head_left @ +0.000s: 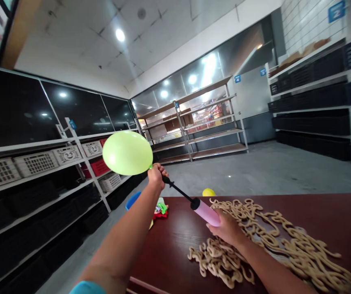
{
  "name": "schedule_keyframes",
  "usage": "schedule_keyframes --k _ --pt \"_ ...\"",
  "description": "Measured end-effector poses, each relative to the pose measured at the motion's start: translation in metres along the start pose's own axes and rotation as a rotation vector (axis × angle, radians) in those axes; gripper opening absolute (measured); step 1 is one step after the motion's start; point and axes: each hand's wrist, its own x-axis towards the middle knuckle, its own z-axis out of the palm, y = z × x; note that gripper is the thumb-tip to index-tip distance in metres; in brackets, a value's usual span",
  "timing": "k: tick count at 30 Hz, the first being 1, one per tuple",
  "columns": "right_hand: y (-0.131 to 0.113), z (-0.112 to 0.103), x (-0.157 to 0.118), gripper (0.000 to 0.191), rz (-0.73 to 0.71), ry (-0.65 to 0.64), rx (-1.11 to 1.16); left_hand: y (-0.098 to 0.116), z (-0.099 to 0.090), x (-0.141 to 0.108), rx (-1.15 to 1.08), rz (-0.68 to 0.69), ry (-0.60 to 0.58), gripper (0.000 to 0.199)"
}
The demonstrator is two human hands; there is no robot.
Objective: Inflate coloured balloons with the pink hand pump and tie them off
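Turquoise cloth, the edge of my sleeve, shows low on my left arm. Just ahead, the dark red-brown table carries a smaller pile of tan, curly strands beneath my right forearm and a wider spread off to the right. Over them, my right hand is wrapped around the pink barrel of a hand pump, which I hold aslant above the tabletop. Its black rod stretches away from the barrel to my left hand, closed around the pump's far black end and pinching the neck of a swollen lime-green balloon, tilted off to the left in the air. Past my left forearm lies a small colourful heap on the table; something round and yellow shows at the far edge. Farther off, grey floor runs to a metal shelving unit. White crates line the left-hand shelves, and dark bins fill the right-hand rack.
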Motion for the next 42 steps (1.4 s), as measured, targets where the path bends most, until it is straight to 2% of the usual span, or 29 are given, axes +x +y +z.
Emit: schedule_keyframes --k 3,8,11,13,16,19,22,28,31,34,39,42 --pt "0.007 0.001 0.000 0.041 0.009 -0.007 -0.021 -0.033 -0.002 -0.007 -0.038 -0.036 -0.018 0.011" --pt "0.009 0.000 0.000 0.044 0.058 -0.029 -0.062 -0.085 0.010 -0.024 -0.075 -0.185 -0.062 0.009" --pt "0.008 -0.003 -0.001 0.045 0.088 -0.041 -0.063 -0.105 0.018 -0.033 -0.095 -0.247 -0.063 0.009" --pt "0.006 -0.005 -0.001 0.046 0.100 -0.047 -0.053 -0.111 0.021 -0.036 -0.108 -0.255 -0.065 0.009" --pt "0.002 -0.009 -0.001 0.048 0.099 -0.046 -0.032 -0.109 0.022 -0.037 -0.106 -0.249 -0.087 0.010" --pt "-0.002 -0.008 -0.002 0.049 0.083 -0.036 -0.037 -0.097 0.019 -0.034 -0.073 -0.227 -0.095 0.011" --pt "-0.005 -0.007 -0.003 0.051 0.058 -0.027 -0.073 -0.074 0.012 -0.028 -0.053 -0.162 -0.096 0.011" --pt "-0.011 -0.008 -0.005 0.052 0.040 -0.088 -0.098 -0.016 -0.009 -0.013 -0.061 -0.035 -0.016 0.013" --pt "-0.010 -0.009 -0.007 0.048 0.030 -0.101 -0.102 -0.003 -0.014 -0.013 -0.070 -0.006 -0.001 0.012" --pt "-0.008 -0.010 -0.008 0.048 0.020 -0.105 -0.101 -0.013 -0.011 -0.023 -0.063 0.015 -0.014 0.012" --pt "-0.011 -0.013 -0.008 0.047 0.003 -0.094 -0.117 -0.054 0.003 -0.048 -0.024 0.002 -0.054 0.011" --pt "-0.014 -0.014 -0.008 0.049 0.003 -0.098 -0.129 -0.077 0.008 -0.058 -0.019 -0.045 -0.032 0.013"
